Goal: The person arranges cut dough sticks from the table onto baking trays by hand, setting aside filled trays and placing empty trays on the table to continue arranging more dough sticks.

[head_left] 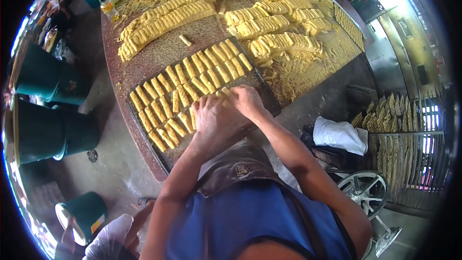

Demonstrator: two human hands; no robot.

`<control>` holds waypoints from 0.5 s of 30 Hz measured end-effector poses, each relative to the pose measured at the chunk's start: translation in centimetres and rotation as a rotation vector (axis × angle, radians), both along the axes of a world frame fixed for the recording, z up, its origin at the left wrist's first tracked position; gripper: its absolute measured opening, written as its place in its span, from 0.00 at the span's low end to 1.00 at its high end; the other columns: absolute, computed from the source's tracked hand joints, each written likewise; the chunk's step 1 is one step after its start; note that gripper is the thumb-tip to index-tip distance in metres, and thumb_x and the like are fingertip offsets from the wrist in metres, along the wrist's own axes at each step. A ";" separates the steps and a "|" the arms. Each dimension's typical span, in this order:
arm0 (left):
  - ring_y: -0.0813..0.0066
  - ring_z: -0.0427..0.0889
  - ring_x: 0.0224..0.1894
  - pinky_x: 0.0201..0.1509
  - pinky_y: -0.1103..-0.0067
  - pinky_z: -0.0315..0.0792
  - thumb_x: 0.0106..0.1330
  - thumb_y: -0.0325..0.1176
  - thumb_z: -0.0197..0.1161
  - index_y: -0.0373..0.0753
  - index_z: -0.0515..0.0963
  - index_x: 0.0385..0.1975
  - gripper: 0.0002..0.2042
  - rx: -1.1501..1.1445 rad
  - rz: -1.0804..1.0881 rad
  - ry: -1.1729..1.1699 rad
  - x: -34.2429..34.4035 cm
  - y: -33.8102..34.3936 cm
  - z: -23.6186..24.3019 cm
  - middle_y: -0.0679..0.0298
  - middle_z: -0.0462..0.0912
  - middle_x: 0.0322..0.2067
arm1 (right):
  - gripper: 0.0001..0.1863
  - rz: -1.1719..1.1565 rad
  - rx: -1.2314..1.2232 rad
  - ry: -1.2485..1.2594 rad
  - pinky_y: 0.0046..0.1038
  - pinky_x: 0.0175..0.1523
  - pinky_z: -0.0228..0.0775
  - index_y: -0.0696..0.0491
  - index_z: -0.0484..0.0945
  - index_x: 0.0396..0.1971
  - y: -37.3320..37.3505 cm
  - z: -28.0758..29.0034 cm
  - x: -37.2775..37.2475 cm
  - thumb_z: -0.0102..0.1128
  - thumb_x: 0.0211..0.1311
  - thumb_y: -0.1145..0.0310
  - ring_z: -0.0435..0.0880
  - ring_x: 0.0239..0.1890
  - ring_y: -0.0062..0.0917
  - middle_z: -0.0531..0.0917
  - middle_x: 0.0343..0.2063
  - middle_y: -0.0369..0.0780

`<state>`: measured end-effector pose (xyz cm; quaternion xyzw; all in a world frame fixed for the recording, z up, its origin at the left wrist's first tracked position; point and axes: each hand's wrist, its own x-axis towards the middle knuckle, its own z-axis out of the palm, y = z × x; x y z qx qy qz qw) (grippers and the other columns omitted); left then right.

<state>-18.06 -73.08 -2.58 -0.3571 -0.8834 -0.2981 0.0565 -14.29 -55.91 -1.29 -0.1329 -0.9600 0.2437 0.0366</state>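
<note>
Sticks (pixel 180 73): on the tray (pixel 263 89), mostly beyond left hand (pixel 210 114) and right hand (pixel 248 100)
Grip: hands close together — clamped, cannot tell (fingertips obscured)
Table (pixel 113 58): cut piles (pixel 166 24) past tray

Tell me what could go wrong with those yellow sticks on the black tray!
The left hand is right beside some dough sticks, so it might nudge them out of line.

A few sticks in the middle lie crooked and very close together, so they could perhaps stick to each other.

The black tray lies close to the edge of the table on the person's side, so a bump from the body might shift it.
</note>
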 end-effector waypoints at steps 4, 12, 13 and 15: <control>0.63 0.76 0.52 0.58 0.62 0.62 0.52 0.45 0.74 0.47 0.83 0.46 0.21 -0.028 0.024 -0.002 0.0 0.8 0.8 0.65 0.82 0.45 | 0.16 -0.072 -0.065 -0.049 0.42 0.49 0.76 0.54 0.83 0.43 0.5 1.0 -0.7 0.65 0.59 0.61 0.84 0.43 0.45 0.84 0.37 0.49; 0.67 0.77 0.48 0.57 0.66 0.61 0.41 0.43 0.79 0.49 0.85 0.41 0.23 -0.182 0.124 -0.012 1.0 5.1 3.3 0.69 0.84 0.41 | 0.12 -0.291 -0.413 0.272 0.29 0.37 0.80 0.53 0.86 0.38 20.2 3.7 -0.3 0.65 0.63 0.60 0.88 0.29 0.28 0.89 0.29 0.42; 0.68 0.77 0.50 0.57 0.65 0.61 0.41 0.43 0.80 0.48 0.85 0.42 0.24 -0.244 0.145 -0.036 1.3 5.1 3.0 0.69 0.84 0.41 | 0.13 -0.550 -0.510 0.099 0.28 0.34 0.79 0.52 0.85 0.43 24.8 6.3 -0.4 0.63 0.66 0.60 0.85 0.25 0.21 0.88 0.28 0.40; 0.69 0.76 0.51 0.58 0.65 0.61 0.44 0.43 0.79 0.48 0.84 0.42 0.22 -0.292 0.123 0.030 1.5 5.9 2.9 0.70 0.84 0.42 | 0.16 -0.704 -0.138 0.114 0.30 0.36 0.77 0.56 0.85 0.42 38.3 4.5 1.4 0.62 0.64 0.59 0.86 0.29 0.26 0.88 0.29 0.43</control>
